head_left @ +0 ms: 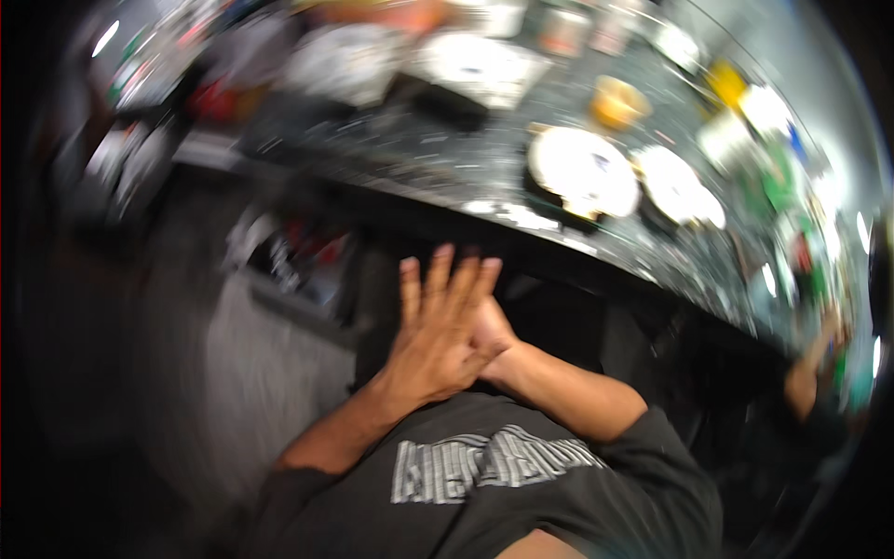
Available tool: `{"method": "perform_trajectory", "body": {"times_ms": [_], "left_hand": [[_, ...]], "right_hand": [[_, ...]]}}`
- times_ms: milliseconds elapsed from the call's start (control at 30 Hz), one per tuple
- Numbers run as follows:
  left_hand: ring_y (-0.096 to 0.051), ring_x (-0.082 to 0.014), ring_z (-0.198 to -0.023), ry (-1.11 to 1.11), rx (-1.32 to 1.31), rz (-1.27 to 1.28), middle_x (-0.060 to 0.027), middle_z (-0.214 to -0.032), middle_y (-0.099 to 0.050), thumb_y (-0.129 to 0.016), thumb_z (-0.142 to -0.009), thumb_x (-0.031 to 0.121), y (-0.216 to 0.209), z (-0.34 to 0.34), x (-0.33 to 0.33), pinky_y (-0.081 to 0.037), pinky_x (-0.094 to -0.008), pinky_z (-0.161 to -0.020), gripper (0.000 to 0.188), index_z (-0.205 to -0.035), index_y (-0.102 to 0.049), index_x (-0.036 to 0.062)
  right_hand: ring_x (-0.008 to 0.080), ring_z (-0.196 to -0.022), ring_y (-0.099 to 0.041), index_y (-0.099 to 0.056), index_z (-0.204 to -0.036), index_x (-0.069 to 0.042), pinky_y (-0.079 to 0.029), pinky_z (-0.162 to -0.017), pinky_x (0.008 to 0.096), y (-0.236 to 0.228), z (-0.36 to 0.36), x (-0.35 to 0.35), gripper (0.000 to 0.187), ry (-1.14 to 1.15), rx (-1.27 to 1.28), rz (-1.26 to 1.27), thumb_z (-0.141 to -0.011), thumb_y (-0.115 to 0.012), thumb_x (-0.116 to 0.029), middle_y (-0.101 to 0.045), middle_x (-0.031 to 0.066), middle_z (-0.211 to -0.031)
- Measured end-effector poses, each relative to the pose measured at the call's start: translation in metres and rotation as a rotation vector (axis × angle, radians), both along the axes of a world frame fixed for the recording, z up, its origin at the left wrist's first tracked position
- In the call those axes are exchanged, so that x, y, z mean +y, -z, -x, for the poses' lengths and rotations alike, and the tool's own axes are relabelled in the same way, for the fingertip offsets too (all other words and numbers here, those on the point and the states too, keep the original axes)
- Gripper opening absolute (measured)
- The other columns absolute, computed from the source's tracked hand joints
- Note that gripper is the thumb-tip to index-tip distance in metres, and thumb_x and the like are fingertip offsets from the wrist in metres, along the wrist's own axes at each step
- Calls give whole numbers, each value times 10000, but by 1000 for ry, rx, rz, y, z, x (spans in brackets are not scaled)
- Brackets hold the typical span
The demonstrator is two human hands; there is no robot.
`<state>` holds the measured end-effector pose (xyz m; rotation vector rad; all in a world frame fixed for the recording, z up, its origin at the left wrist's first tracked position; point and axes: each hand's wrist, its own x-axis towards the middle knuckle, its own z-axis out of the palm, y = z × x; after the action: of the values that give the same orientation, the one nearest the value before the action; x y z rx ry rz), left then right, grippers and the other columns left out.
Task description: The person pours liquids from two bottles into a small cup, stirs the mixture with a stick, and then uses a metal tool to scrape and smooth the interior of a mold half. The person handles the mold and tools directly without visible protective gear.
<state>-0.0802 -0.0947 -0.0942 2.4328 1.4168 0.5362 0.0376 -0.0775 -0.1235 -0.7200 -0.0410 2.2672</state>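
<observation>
Close in front of my dark shirt, my two hands are pressed against each other below the counter's edge. My left hand (pixel 430 337) lies across the other, its fingers stretched out and spread toward the counter. Behind it, my right hand (pixel 494 334) shows mainly its wrist and palm side; most of its fingers are hidden. No object can be made out between them. Nearest on the dark speckled counter (pixel 419 172) are a round white dish-like thing (pixel 582 172) and a second pale one (pixel 678 189), both blurred.
A small orange-yellow cup (pixel 619 102) and a white squarish item (pixel 480 70) stand farther back. Under the counter at left is an open bin (pixel 293 270) with mixed contents. Blurred bottles and packages line the right side, where a bare forearm (pixel 808 377) also shows.
</observation>
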Motion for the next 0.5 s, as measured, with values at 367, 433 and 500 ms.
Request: {"method": "perform_trajectory", "body": {"times_ms": [367,433,500], "left_hand": [[-225,-476,-1484,344,-206,138,-311,-1579,-261,-660,-962,303,21,-84,0,-190,-505,-1207,686,-1534,-379,50],[-381,-423,-1383,676,-309,90,-245,-1458,-452,-683,-918,194,8,-103,8,-308,-486,-1142,478,-1349,-570,21],[-584,-327,-1111,827,-488,231,-177,-1173,-640,-660,-900,98,4,-138,14,-457,-416,-973,236,-1110,-662,-11]], "right_hand": [[149,-837,-617,-647,-1068,43,-511,-711,253,-28,-202,-146,180,968,-316,-87,-991,-614,-116,-647,81,-936],[43,-541,-365,-558,-1004,-2,-281,-447,200,-45,-255,-212,197,1297,-428,-148,-1013,-602,-193,-426,-24,-701],[20,-496,-295,-562,-856,-141,-213,-428,201,-71,-302,-281,130,1597,-368,-152,-981,-561,-176,-369,-86,-625]]}}
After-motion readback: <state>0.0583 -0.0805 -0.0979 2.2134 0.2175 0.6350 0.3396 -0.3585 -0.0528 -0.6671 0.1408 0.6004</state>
